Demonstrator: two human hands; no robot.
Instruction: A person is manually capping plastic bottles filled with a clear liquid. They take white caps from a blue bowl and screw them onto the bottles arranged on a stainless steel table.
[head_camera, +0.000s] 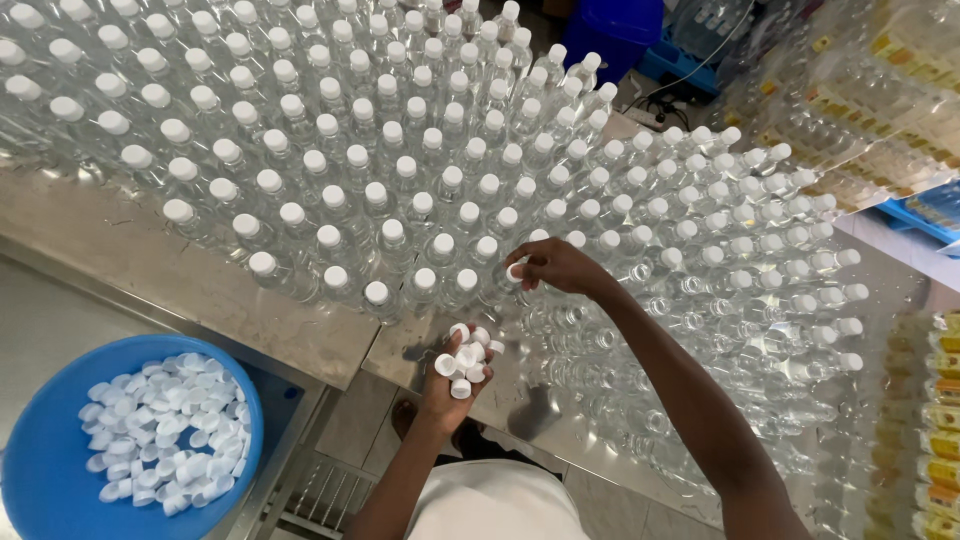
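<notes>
**A:** So what's going on at the bench here? Looks like a sea of bottles.

**B:** Pretty much. Clear plastic bottles (330, 160) are standing upright in tight rows all over a steel table (150, 270), most of them already wearing white caps. The person is looking down at their own two hands at the near edge of the pack.

**A:** What's the left hand doing?

**B:** The left hand (452, 380) is cupping palm-up, fingers curled loosely around a small heap of loose white caps (464, 357). It's hovering just in front of the front row, over the gap between the two table sections.

**A:** And the right?

**B:** The right hand (555, 268) is reaching in over the front row, fingers pinching narrow on a single white cap (516, 272), which is sitting right at the mouth of a bottle (505, 290). Can't tell if it's pressing on or only touching.

**A:** Any uncapped ones?

**B:** Yeah, just right of that hand and below the forearm, a patch of open-necked bottles (690, 285) is showing.

**A:** Where's the cap supply?

**B:** Blue round tub (40, 470) at lower left, well apart from both hands, holding a pile of white caps (165, 430). Far right, more bottles with yellow labels (930, 420) are stacking along the edge, and a blue crate (615, 25) is sitting up top behind the table.
</notes>
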